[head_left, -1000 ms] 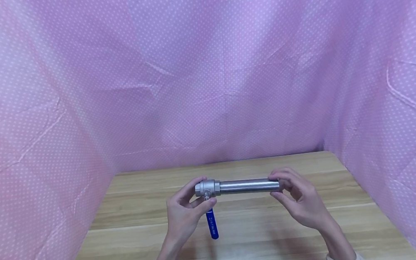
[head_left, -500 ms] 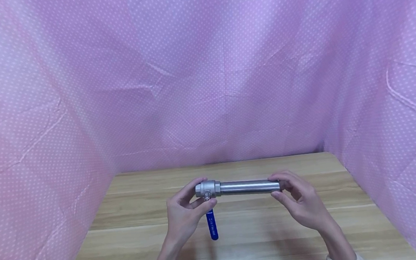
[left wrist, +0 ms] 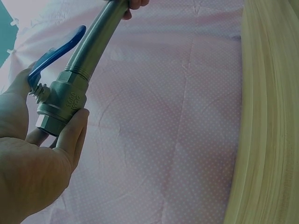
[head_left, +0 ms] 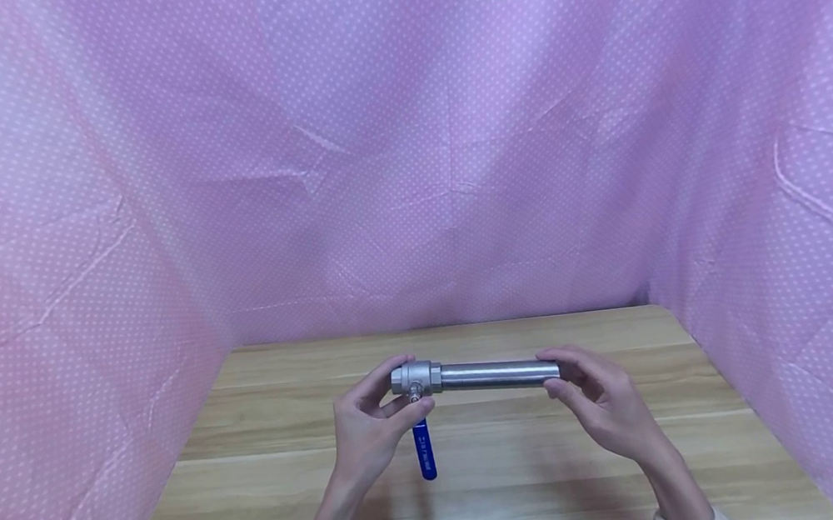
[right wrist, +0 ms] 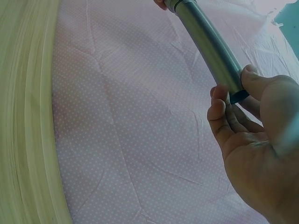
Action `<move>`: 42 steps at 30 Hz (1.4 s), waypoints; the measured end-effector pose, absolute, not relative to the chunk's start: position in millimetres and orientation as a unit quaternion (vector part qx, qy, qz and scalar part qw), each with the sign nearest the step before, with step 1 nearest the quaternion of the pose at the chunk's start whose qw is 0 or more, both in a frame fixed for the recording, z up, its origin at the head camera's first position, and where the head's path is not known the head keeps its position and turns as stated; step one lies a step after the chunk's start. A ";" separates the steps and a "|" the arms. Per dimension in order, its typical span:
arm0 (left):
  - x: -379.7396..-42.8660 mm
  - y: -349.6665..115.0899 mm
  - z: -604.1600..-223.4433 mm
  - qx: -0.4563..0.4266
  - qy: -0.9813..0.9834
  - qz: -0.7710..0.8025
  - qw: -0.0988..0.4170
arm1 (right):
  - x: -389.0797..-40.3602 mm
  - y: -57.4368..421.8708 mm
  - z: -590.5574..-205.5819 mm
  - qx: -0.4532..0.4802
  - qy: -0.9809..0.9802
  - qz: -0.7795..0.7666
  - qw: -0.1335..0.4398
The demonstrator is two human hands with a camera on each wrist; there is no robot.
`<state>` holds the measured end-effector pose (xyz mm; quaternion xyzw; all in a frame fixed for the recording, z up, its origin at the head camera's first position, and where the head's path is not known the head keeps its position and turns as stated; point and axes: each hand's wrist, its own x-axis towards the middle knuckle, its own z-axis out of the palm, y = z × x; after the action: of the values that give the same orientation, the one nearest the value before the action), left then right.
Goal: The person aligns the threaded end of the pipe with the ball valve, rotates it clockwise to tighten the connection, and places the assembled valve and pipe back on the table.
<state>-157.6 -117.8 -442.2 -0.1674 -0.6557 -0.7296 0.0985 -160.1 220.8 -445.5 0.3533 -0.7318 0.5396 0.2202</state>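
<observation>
A steel ball valve [head_left: 418, 375] with a blue lever handle [head_left: 424, 452] is joined to a plain steel pipe [head_left: 499, 373]. Both are held up above the table, the pipe pointing to the right. My left hand [head_left: 369, 432] grips the valve body between thumb and fingers, the thumb lying by the base of the lever. At the pipe's far end, my right hand [head_left: 607, 405] pinches it between thumb and fingertips. In the left wrist view, threads show where the pipe [left wrist: 100, 39] enters the valve [left wrist: 65, 98]. The right wrist view shows the pipe's open end near the palm.
A light wooden table [head_left: 484, 488] lies under the hands. Pink dotted cloth [head_left: 445, 165] hangs at the back and along both sides of it.
My right thumb and fingertips shift slightly on the pipe's end. My left hand and the valve stay almost in place.
</observation>
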 end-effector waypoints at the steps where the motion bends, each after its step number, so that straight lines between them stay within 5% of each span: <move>1: -157.6 -117.8 -442.1 -0.167 -0.656 -0.729 0.099 | -161.2 220.4 -445.4 0.364 -0.720 0.549 0.220; 9: -156.6 -118.0 -442.3 -0.168 -0.658 -0.726 0.103 | -165.7 217.7 -445.1 0.420 -0.663 0.578 0.223; 42: -157.5 -118.1 -443.1 -0.174 -0.656 -0.727 0.102 | -160.9 221.3 -445.1 0.373 -0.718 0.541 0.231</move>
<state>-157.5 -118.1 -443.1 -0.1742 -0.6563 -0.7270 0.1017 -160.9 221.3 -445.1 0.3734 -0.7177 0.5405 0.2309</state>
